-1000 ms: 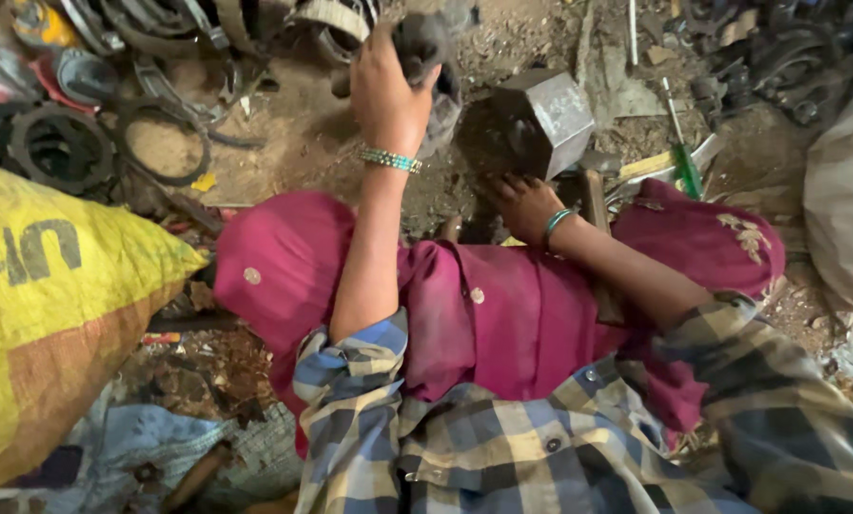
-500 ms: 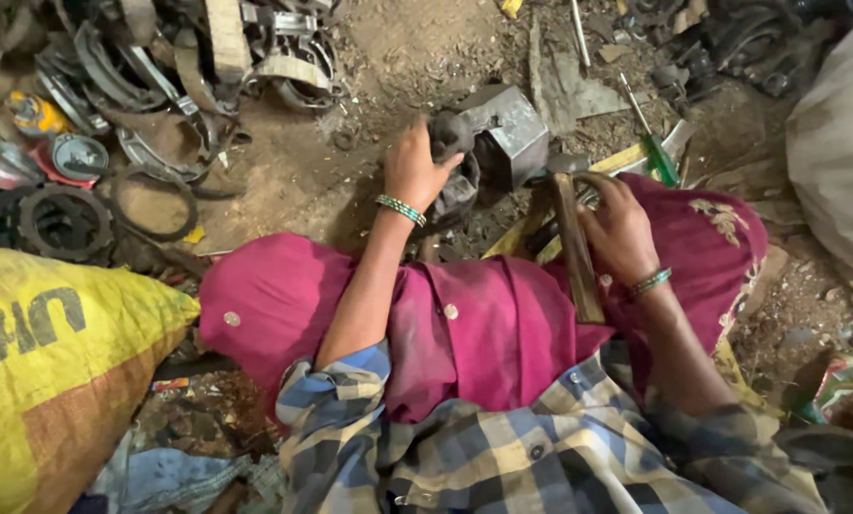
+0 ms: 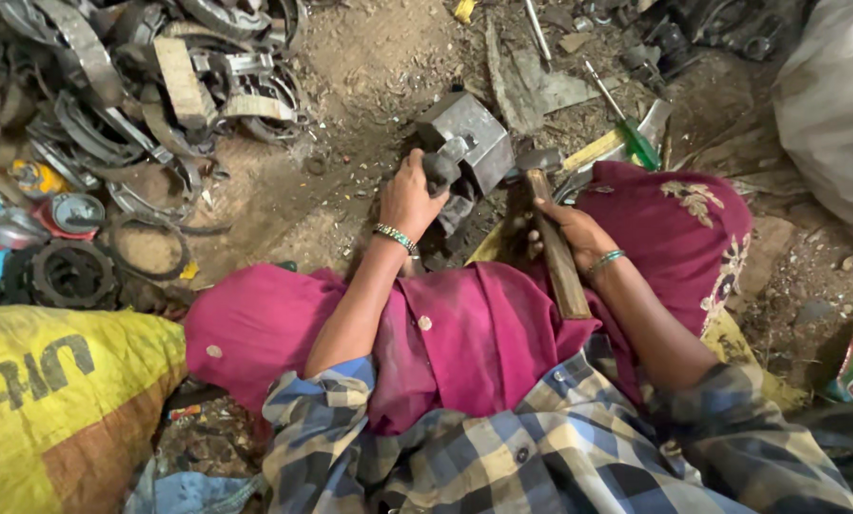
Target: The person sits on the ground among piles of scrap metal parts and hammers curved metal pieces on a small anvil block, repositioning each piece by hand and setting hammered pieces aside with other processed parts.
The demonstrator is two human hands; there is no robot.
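Our left hand (image 3: 409,198) is clamped on a small dark metal part (image 3: 441,169), pressing it down against the grey metal block (image 3: 469,138) that sits on the dirt floor (image 3: 369,86) just beyond our knuckles. Our right hand (image 3: 571,233) is closed around the wooden handle of a hammer (image 3: 552,243). The handle's long axis runs from our lap up and slightly leftward, so the hammer head lies forward of the right hand and just to the right of the block, close to it; we cannot tell whether it touches. The part is thus forward and left of the right hand, with the hammer head between them and already near. The left hand is the one on the part; the right is only a short way off, beside it.

Further right of the right hand a green-handled screwdriver (image 3: 636,143) lies on the floor, and well to the left of the left hand sits a heap of scrap rings (image 3: 160,105).

Against half a second ago, the left hand has shifted from resting beside the block to gripping the part on it. The hammer, then lying lower with its handle across our lap, now has its head up by the block. A full second ago the left hand was raised high holding the part and the right hand lay empty on the cloth.
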